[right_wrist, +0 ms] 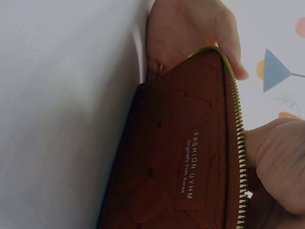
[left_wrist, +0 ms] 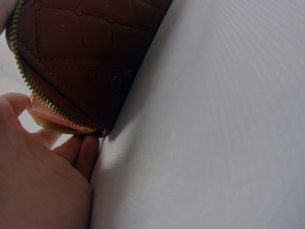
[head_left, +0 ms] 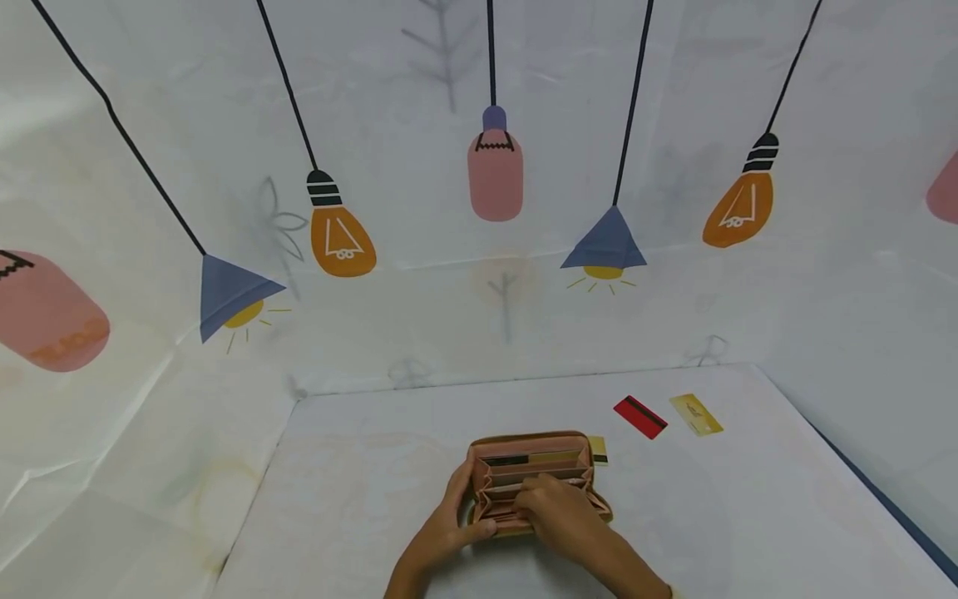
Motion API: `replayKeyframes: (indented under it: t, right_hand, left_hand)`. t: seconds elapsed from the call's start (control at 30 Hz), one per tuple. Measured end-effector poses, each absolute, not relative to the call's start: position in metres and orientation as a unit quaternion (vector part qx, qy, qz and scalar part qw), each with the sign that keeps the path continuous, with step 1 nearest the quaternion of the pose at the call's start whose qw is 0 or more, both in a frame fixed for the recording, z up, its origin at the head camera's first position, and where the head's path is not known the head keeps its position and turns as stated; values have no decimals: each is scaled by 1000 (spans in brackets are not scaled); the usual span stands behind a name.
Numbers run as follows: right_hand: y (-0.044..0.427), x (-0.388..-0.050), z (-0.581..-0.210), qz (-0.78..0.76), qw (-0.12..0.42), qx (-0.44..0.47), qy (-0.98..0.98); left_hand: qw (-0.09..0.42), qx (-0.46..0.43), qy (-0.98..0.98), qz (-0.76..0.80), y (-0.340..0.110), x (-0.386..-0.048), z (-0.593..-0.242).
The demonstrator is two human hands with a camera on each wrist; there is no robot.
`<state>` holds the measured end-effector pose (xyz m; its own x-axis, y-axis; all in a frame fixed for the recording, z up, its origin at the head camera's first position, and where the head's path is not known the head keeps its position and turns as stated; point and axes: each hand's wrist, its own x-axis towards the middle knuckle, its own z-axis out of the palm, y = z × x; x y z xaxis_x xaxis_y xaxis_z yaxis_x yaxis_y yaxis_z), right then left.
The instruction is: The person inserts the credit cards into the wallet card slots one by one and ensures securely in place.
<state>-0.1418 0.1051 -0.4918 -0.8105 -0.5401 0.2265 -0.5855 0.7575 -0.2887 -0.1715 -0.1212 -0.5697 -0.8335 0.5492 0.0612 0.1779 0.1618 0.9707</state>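
Observation:
A brown zip wallet [head_left: 533,445] lies unzipped on the white table, its pink inner compartments facing up with several cards in the slots. My left hand [head_left: 449,522] grips its left side, thumb on the near edge; the left wrist view shows that hand [left_wrist: 43,176] at a corner of the quilted wallet [left_wrist: 90,62]. The fingers of my right hand [head_left: 561,516] reach into the near compartments, and their tips are hidden. In the right wrist view, this hand [right_wrist: 281,167] is over the zipper edge of the wallet [right_wrist: 167,157], and whether it pinches anything is hidden.
Behind the wallet's right side a yellow card [head_left: 598,450] sticks out. A red card [head_left: 640,417] and a gold card [head_left: 697,414] lie farther back on the right of the white table [head_left: 337,499]. White sheeting [head_left: 419,316] with printed lamps surrounds the table.

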Motion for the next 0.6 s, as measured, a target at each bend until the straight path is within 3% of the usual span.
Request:
replayKeyframes:
  t: [0.6]
  right_hand:
    - [119,-147,-492,276,27,319,-906]
  left_hand:
    - [152,251,745,599,-121,-173,-572]
